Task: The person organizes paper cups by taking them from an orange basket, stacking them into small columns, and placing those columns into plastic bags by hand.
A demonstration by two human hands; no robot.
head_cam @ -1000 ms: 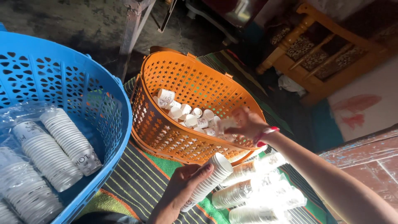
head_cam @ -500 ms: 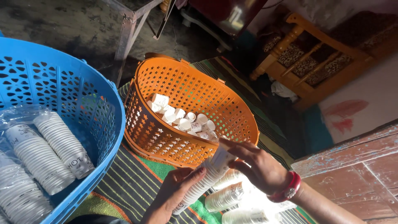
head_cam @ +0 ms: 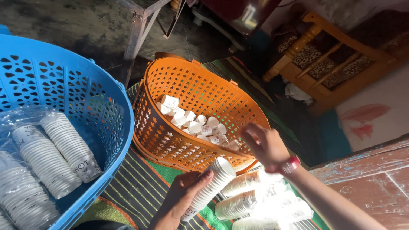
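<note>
L hand (head_cam: 181,200) wraps cup stack (head_cam: 208,187), just below orange basket (head_cam: 162,132) rim. R hand (head_cam: 264,145) over rim, blurred; grip can't tell. Risk: stack tilted, loosely held, top cups may slip off outside basket.

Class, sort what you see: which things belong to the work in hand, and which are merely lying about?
In use: left hand gripping cup stack; right hand above orange basket; loose cups.

Lying about: blue basket, wooden chair, metal frame.
</note>
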